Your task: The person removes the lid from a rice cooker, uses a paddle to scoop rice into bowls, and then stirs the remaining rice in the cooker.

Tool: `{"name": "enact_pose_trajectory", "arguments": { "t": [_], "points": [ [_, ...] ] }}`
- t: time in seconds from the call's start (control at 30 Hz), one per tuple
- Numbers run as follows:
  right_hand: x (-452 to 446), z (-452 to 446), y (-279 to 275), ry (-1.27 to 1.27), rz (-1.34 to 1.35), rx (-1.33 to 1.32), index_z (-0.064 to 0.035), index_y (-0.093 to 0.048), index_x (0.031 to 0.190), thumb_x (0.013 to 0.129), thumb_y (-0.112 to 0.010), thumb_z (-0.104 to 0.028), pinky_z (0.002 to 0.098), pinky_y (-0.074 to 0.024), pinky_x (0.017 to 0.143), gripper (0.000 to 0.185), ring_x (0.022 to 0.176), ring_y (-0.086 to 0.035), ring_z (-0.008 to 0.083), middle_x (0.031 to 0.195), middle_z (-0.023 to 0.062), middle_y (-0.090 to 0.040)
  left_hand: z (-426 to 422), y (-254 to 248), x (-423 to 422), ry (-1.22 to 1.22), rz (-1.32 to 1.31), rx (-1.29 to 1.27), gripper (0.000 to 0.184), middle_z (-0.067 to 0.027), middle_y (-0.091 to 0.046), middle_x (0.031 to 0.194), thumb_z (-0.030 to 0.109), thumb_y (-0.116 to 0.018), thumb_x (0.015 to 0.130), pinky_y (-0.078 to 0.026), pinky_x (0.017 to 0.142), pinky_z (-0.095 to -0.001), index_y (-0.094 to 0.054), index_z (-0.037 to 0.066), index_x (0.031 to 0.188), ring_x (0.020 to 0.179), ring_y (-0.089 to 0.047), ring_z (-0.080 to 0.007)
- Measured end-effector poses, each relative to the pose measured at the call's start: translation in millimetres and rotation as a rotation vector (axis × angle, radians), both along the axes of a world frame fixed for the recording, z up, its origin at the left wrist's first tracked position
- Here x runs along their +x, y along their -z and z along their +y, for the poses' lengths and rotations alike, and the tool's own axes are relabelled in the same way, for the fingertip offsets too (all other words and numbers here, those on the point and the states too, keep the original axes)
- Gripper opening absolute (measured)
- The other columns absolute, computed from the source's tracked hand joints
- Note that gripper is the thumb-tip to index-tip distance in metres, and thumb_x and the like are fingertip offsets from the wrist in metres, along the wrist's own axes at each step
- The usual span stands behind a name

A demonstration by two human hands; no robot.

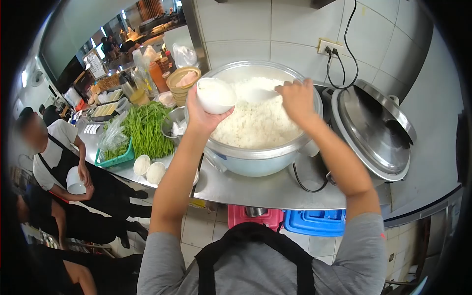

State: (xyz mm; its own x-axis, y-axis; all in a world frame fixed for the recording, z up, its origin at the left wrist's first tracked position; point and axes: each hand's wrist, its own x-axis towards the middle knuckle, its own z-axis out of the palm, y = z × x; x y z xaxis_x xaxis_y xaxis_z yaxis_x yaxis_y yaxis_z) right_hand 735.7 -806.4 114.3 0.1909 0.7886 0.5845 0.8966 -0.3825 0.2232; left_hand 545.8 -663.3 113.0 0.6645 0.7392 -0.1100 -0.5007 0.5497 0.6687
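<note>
My left hand (204,117) is wrapped round a white bowl (220,104) with rice in it, tilted over the left side of a large round rice cooker (260,166). White cooked rice (258,125) fills much of the cooker. On the right, my right hand (299,100) is closed round the handle end of a white rice paddle (262,95). The paddle's blade is over the rice, close to the bowl; its edge is hard to tell from the rice. Two bowls of rice (156,172) stand on the counter left of my left forearm.
A large metal lid (371,130) leans at the right, near a power cord (350,24). Long green vegetables (150,129), a teal basket (117,156) and bamboo steamers (183,84) occupy the left counter. A person (61,142) holding a white container stands at the left, others beside them.
</note>
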Motion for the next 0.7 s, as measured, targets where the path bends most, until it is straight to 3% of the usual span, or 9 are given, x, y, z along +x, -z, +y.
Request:
{"name": "enact_pose_trajectory", "arguments": {
  "t": [0.13,0.2,0.27,0.33,0.4,0.47,0.6,0.67,0.7],
  "points": [
    [48,-16,17,-0.333,-0.112,-0.315,-0.0185,-0.071,0.084,0.066,-0.059,-0.003,0.0435,-0.0326,0.087,0.027,0.078,-0.057,0.0219,0.077,0.0045,-0.063,-2,-2,-12,0.064,0.018,0.001,0.058,-0.0119,-0.046,0.128,0.056,-0.041,0.081,-0.039,0.088,-0.0553,-0.045,0.017,0.123,0.116,-0.045,-0.0348],
    [42,-37,9,-0.518,-0.005,-0.471,-0.0205,-0.072,0.087,0.066,-0.059,-0.005,0.0413,-0.0322,0.088,0.029,0.078,-0.057,0.0215,0.071,0.0038,-0.062,-5,-5,-17,0.100,0.066,0.025,0.059,-0.0121,-0.046,0.128,0.057,-0.041,0.081,-0.040,0.088,-0.0543,-0.044,0.016,0.124,0.116,-0.045,-0.0346],
    [31,-49,-4,-0.472,0.099,-0.638,-0.0181,-0.072,0.090,0.070,-0.059,-0.006,0.0413,-0.0309,0.091,0.027,0.080,-0.058,0.0218,0.073,0.0047,-0.065,-1,-3,-18,0.110,0.064,0.040,0.060,-0.0123,-0.046,0.129,0.057,-0.041,0.081,-0.040,0.088,-0.0544,-0.044,0.016,0.125,0.117,-0.045,-0.0344],
    [36,-55,-9,-0.394,0.482,-0.597,-0.0145,-0.072,0.089,0.073,-0.059,-0.007,0.0396,-0.0286,0.093,0.022,0.080,-0.059,0.0230,0.079,0.0065,-0.067,0,-3,-20,0.124,0.059,0.059,0.061,-0.0125,-0.046,0.129,0.057,-0.040,0.081,-0.040,0.088,-0.0544,-0.044,0.016,0.126,0.118,-0.045,-0.0341],
    [44,-51,-8,-0.341,0.538,-0.639,-0.0117,-0.071,0.091,0.076,-0.059,-0.010,0.0372,-0.0327,0.090,0.020,0.079,-0.061,0.0236,0.086,0.0095,-0.068,0,-6,-21,0.145,0.068,0.095,0.062,-0.0130,-0.045,0.131,0.055,-0.039,0.081,-0.040,0.089,-0.0539,-0.044,0.015,0.127,0.120,-0.044,-0.0337],
    [62,-43,12,-0.298,0.851,-0.577,-0.0073,-0.070,0.090,0.077,-0.058,-0.012,0.0320,-0.0405,0.079,0.018,0.071,-0.060,0.0181,0.077,0.0087,-0.067,1,-6,-20,0.143,0.079,0.092,0.062,-0.0129,-0.044,0.132,0.053,-0.038,0.081,-0.039,0.091,-0.0548,-0.043,0.014,0.129,0.120,-0.044,-0.0340],
    [70,-30,-10,-0.305,1.098,-0.634,-0.0025,-0.068,0.092,0.079,-0.058,-0.014,0.0277,-0.0437,0.067,0.020,0.067,-0.056,0.0127,0.069,0.0062,-0.062,2,-6,-20,0.146,0.092,0.079,0.062,-0.0128,-0.043,0.134,0.050,-0.038,0.081,-0.035,0.095,-0.0565,-0.042,0.014,0.131,0.122,-0.043,-0.0348],
    [63,-25,-23,-0.362,1.165,-0.295,0.0014,-0.065,0.096,0.079,-0.058,-0.014,0.0247,-0.0431,0.063,0.024,0.064,-0.052,0.0109,0.066,0.0040,-0.057,4,-4,-16,0.154,0.072,0.068,0.062,-0.0127,-0.043,0.134,0.050,-0.038,0.080,-0.034,0.096,-0.0567,-0.042,0.014,0.131,0.122,-0.042,-0.0350],
    [38,-27,-36,-0.382,1.051,-0.080,0.0022,-0.063,0.101,0.079,-0.055,-0.012,0.0286,-0.0464,0.065,0.027,0.066,-0.057,0.0170,0.069,0.0091,-0.061,3,-4,-12,0.167,0.048,0.048,0.062,-0.0126,-0.042,0.135,0.050,-0.039,0.080,-0.033,0.097,-0.0569,-0.042,0.014,0.131,0.123,-0.041,-0.0351]
  ]
}}
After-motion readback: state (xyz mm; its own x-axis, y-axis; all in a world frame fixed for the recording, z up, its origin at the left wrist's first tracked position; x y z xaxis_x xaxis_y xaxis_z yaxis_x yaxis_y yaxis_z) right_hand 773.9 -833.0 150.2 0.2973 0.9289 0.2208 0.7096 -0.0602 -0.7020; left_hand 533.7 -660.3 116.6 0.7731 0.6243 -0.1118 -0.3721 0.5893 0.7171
